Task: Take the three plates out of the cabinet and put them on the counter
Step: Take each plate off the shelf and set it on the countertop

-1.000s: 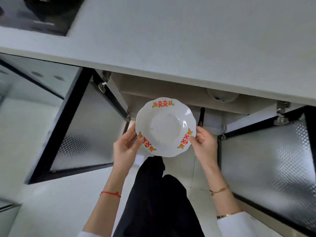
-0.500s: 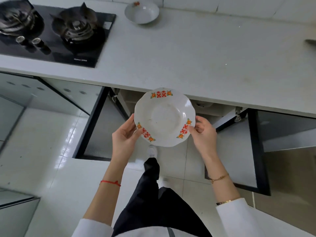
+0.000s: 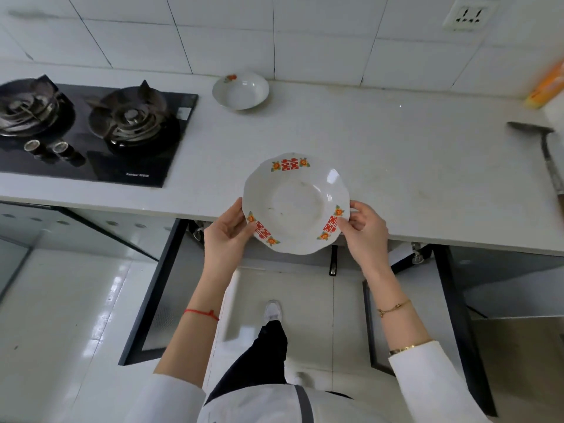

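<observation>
I hold a white scalloped plate (image 3: 295, 203) with red and orange rim motifs over the front edge of the white counter (image 3: 396, 166). My left hand (image 3: 227, 232) grips its left rim and my right hand (image 3: 364, 228) grips its right rim. A smaller white plate (image 3: 240, 90) with one orange motif rests on the counter near the tiled wall. Below the counter the cabinet (image 3: 332, 264) stands with both doors swung open; its inside is hidden.
A black two-burner gas hob (image 3: 88, 129) fills the counter's left part. A metal spatula (image 3: 546, 154) and an orange package (image 3: 546, 87) lie at the right edge. Open cabinet doors (image 3: 152, 288) flank my legs on the tiled floor.
Both hands have lifted the plate from in front of the open cabinet up to the counter's front edge. My view has risen, showing the hob, wall and the far plate.
</observation>
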Demonstrator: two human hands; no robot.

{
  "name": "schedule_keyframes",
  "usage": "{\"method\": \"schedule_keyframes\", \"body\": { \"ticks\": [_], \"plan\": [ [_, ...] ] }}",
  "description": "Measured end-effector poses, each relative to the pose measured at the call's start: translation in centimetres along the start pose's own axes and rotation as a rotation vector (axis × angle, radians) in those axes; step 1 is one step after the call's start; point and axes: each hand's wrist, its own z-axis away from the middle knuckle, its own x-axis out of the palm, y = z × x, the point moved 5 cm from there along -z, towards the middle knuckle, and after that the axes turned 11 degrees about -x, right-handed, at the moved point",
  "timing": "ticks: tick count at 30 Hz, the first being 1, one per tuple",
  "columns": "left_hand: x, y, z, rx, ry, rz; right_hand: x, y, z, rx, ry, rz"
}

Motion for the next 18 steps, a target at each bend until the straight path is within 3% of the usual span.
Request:
{"method": "schedule_keyframes", "body": {
  "ticks": [18],
  "plan": [
    [3.5, 8.6, -19.0, 0.023, -0.095, -0.017, 4.7, -2.5, -18.5, -0.006, 0.100, 0.017]
  ]
}}
